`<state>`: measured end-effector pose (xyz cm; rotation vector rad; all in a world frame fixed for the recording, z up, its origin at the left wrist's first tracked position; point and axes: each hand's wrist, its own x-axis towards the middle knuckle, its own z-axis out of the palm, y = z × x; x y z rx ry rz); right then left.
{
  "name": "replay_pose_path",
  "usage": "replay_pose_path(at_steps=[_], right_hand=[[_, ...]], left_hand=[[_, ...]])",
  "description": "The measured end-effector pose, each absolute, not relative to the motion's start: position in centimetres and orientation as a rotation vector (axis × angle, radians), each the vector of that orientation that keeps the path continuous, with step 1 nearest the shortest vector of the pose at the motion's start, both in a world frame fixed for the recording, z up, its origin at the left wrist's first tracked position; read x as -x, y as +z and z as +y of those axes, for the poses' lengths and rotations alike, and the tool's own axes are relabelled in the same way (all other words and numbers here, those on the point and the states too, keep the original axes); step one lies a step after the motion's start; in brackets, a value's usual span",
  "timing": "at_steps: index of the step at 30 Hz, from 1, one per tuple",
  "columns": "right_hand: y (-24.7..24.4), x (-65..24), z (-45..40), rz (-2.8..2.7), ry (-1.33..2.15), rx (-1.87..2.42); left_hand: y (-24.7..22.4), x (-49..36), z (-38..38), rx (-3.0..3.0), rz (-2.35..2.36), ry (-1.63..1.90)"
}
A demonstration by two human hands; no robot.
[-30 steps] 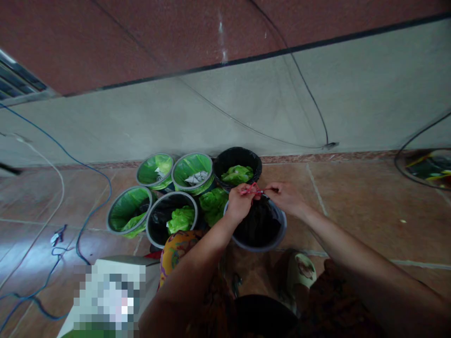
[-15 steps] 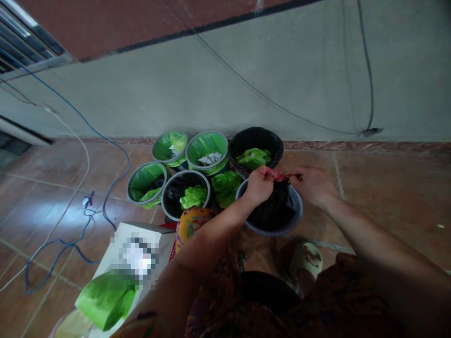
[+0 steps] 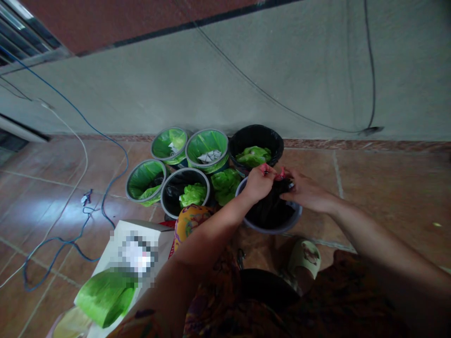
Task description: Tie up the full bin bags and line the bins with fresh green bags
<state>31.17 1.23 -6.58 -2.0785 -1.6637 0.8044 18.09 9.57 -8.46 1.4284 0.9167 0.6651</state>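
A lavender-rimmed bin stands in front of me with a dark, black bag inside it. Over its rim my left hand is closed on a red drawstring at the bag's top. On the other side my right hand curls its fingers and thumb around the gathered top of the bag, near the red string. A small pale spot shows between its fingers; what it is I cannot make out.
Several lined bins stand along the wall, including a black-lined bin and a green-lined bin. Bunched green plastic sits between them. At left are a white box, a green bag roll and a blue cable.
My right hand has shifted slightly left, from pulling the red string outward to curling around the bag's top. My left hand keeps hold of the string.
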Motion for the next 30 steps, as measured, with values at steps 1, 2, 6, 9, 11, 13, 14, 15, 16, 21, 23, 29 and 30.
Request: replay_pose_path(at_steps=[1,2,6,9,11,13,14,15,16,21,23,29,30], right_hand=[[-7.0,-30.8,1.3,-1.684,0.801,2.081],[-7.4,-30.5,1.5,-1.707,0.793,2.108],[-7.9,-30.3,2.3,-1.745,0.726,2.238],[-7.7,-30.7,2.4,-1.738,0.693,2.276],[-7.5,-30.8,2.3,-1.726,0.687,2.271],[-7.4,-30.8,2.1,-1.716,0.708,2.228],[-7.3,-30.7,2.1,-1.719,0.726,2.204],[-7.3,-30.7,2.0,-1.728,0.746,2.184],[-7.2,-30.7,2.0,-1.741,0.766,2.174],[-6.8,-31.1,1.5,-1.848,0.863,2.304],[-6.7,-31.3,1.2,-1.848,0.876,2.415],[-6.7,-30.3,0.7,-1.760,0.990,2.383],[-6.8,-29.9,0.7,-1.776,1.001,2.360]], left_hand=[[-8.5,-18.2,9.5,-1.434,0.897,0.655],[-8.5,-18.2,9.5,-1.450,0.884,0.641],[-7.6,-17.4,10.0,-1.671,1.005,0.523],[-7.0,-16.0,10.5,-1.970,1.182,0.237],[-7.2,-15.2,10.4,-2.140,1.198,-0.032],[-8.1,-14.9,10.0,-2.255,1.116,-0.217],[-8.6,-14.9,9.7,-2.296,1.066,-0.271],[-9.1,-15.0,9.5,-2.327,1.036,-0.314],[-9.6,-15.2,9.3,-2.350,1.032,-0.349],[-9.8,-16.0,9.4,-2.410,1.142,-0.344],[-9.1,-16.1,9.5,-2.412,1.162,-0.293],[-6.9,-16.3,9.1,-2.392,1.170,-0.037],[-6.6,-16.3,9.0,-2.383,1.159,0.009]])
